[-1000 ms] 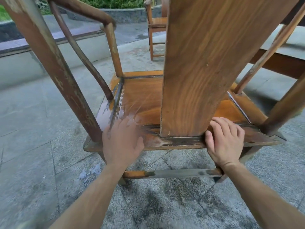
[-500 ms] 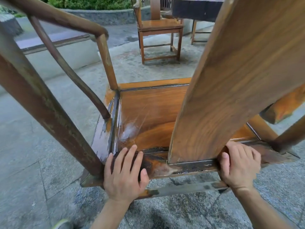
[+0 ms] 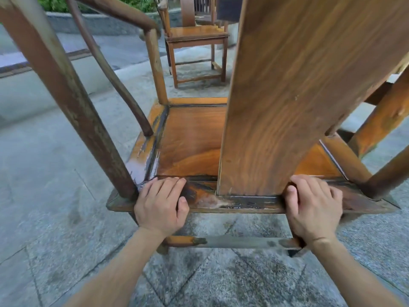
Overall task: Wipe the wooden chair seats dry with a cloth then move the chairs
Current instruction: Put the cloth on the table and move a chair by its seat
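Both forearms reach in from bottom edge. Left hand (image 3: 160, 203) clamped on back rail of chair (image 3: 190, 140), fingers over top, thumb on outer edge. Right hand (image 3: 313, 206) same deal on that rail, other side of back slat (image 3: 294, 96), thumb touching slat base. Stretcher (image 3: 239, 241) sits just below both wrists. Seat (image 3: 192, 149) just past fingertips, looks shiny near left side. Armrest post (image 3: 66, 89) rises right beside left hand. Second chair (image 3: 197, 41) well beyond, on stone paving (image 3: 55, 173).

You will find no legible text, label, brand, number or sign on anything near either grip.
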`<state>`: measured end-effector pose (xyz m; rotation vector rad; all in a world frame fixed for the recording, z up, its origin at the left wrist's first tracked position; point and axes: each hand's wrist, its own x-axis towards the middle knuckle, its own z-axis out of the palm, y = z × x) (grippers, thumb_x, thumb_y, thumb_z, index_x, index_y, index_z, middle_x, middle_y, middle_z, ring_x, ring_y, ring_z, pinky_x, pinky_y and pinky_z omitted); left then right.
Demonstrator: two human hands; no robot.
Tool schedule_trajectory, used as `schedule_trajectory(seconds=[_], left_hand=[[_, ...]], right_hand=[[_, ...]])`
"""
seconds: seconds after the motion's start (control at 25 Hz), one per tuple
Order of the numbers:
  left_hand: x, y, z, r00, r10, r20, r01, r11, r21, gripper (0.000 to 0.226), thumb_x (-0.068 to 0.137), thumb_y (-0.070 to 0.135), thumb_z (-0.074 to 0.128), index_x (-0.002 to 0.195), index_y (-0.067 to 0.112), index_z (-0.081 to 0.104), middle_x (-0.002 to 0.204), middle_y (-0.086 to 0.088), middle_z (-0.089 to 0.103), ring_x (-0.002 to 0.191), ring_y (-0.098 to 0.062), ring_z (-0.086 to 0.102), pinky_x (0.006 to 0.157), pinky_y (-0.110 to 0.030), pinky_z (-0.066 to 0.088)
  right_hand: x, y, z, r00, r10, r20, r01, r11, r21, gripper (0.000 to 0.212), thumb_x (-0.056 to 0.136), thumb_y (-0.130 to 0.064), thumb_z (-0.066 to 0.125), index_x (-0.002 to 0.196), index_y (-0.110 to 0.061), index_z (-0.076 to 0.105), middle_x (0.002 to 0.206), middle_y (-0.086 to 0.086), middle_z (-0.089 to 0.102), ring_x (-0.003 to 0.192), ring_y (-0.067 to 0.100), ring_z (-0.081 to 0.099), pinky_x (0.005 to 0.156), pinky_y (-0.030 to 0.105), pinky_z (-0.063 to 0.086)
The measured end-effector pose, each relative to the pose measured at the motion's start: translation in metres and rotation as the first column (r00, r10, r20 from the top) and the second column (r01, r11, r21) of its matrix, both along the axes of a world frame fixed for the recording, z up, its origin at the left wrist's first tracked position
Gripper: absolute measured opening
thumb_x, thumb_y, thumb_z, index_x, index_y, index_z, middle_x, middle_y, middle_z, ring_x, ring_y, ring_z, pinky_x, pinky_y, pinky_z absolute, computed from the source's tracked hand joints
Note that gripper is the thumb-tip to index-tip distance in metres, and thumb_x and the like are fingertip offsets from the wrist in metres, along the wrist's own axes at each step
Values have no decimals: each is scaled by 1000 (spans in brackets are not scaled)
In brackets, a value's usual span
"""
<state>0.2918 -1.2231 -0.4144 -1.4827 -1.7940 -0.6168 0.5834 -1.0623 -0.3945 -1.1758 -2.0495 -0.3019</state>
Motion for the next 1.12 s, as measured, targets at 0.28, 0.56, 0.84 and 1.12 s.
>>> schedule_trajectory(seconds=[0.28,0.56,0.84,1.12], left_hand=[[-61,72,3,981,-195,0,195,981,13,44,93,31,36,109,17,74,105,2,75,94,-22,68,84,-34,50],[-120,131,-3,934,-352,-63,356,930,90,41,90,27,40,105,17,77,101,0,77,87,-22,71,76,-34,48],[-198,208,7,888,-459,1,459,887,-45,41,88,27,38,107,15,72,101,-4,72,87,-33,67,91,-43,49],[-251,283,11,875,-481,63,485,869,-101,40,85,30,37,103,17,70,94,-3,67,83,-32,63,101,-45,44]], right_hand=[[-35,16,-7,986,-163,-43,165,984,61,28,97,-32,41,95,-20,67,96,5,72,90,24,54,78,43,38],[-78,17,-11,946,-323,-35,325,944,59,34,98,-35,38,94,-22,69,99,-3,73,90,26,67,78,42,37],[-147,34,-7,903,-427,54,425,904,49,25,97,-32,44,96,-22,67,100,-7,71,93,21,66,74,40,34],[-203,68,-12,815,-577,56,572,816,88,31,93,-30,43,99,-19,72,100,-3,74,90,25,68,76,41,38]])
